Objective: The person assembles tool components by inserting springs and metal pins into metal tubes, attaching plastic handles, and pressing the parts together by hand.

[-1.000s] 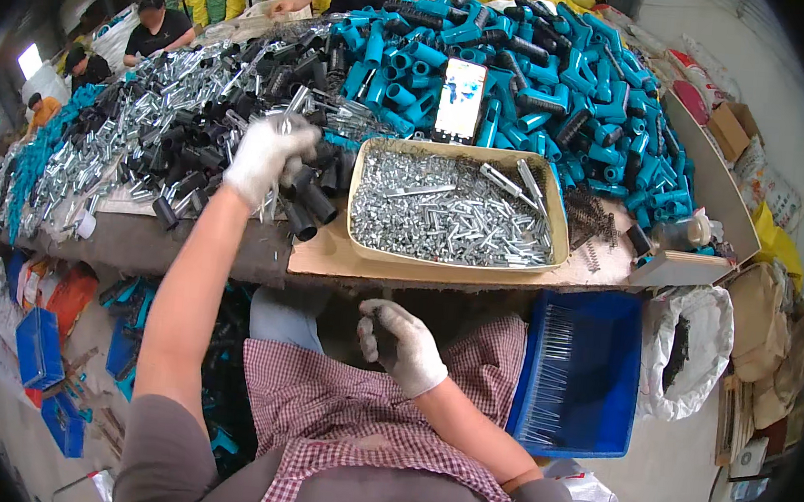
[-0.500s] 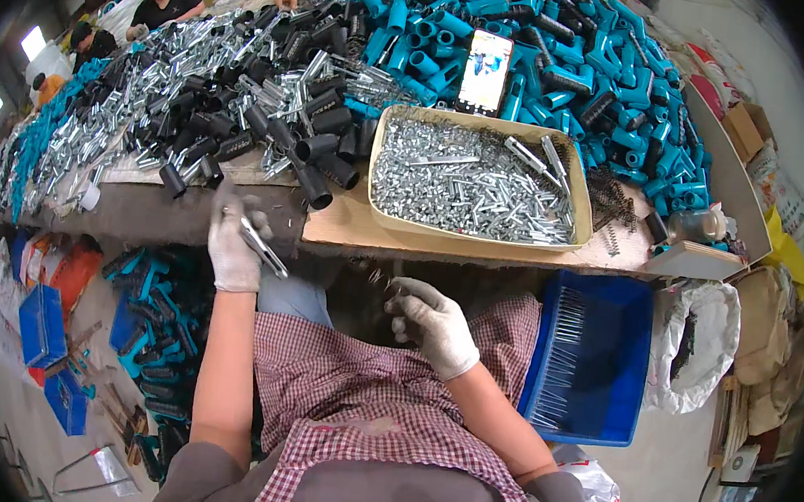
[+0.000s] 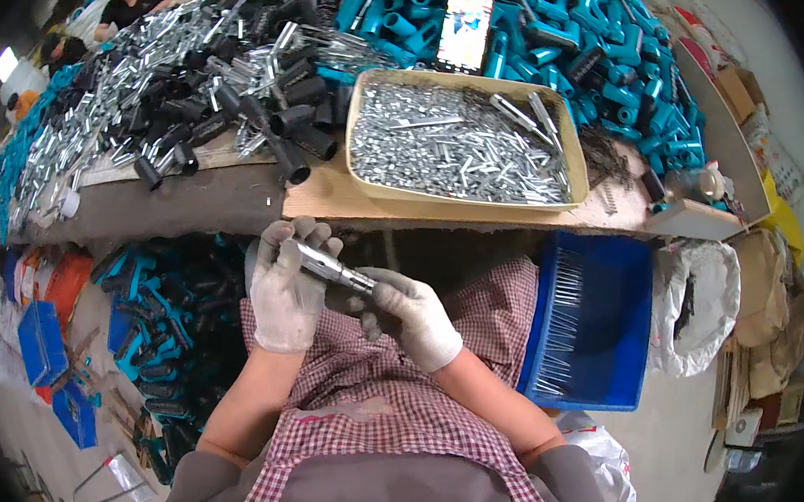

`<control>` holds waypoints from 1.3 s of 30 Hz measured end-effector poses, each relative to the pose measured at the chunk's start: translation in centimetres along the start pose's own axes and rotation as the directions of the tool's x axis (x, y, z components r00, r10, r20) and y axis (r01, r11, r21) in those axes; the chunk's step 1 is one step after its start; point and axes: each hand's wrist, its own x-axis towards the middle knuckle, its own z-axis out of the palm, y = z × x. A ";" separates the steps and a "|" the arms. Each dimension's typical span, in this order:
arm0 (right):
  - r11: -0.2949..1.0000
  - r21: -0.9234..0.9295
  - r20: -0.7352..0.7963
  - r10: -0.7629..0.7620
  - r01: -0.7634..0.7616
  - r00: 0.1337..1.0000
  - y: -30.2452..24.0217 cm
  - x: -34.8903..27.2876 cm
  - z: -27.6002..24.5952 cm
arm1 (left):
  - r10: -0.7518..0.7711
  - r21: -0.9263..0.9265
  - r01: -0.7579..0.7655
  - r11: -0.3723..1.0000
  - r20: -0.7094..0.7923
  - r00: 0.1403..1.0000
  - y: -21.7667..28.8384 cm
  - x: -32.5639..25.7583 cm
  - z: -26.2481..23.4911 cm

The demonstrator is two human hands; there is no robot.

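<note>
Brought together since the earlier frame: left hand (image 3: pixel 283 303), right hand (image 3: pixel 423 322) and metal tube (image 3: pixel 324 264).
Head view: both hands' fingers clamp the tube above the apron (image 3: pixel 352 381); it could slip if either gloved grip loosens.

Your desk (image 3: pixel 316 191) bears a lit phone (image 3: pixel 464 32); a white sack (image 3: pixel 721 303) stands by the desk's near right corner, a cardboard box (image 3: pixel 736 89) beyond its right edge.
</note>
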 end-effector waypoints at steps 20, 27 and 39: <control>0.590 -0.806 -0.402 -0.481 -0.052 0.779 -3.9 -8.4 -21.1 | -0.533 0.944 -0.324 0.062 0.306 0.789 -3.3 -3.6 1.9; 0.200 -0.750 -0.600 -0.607 -0.631 0.521 0.3 -12.7 -38.6 | -0.489 0.999 -0.014 0.038 0.031 0.872 -3.8 -3.7 1.1; -0.324 -0.637 -0.557 -0.433 -0.700 0.708 2.0 -8.7 -39.4 | -0.459 0.971 0.170 0.170 -0.075 0.885 -5.1 -4.2 1.7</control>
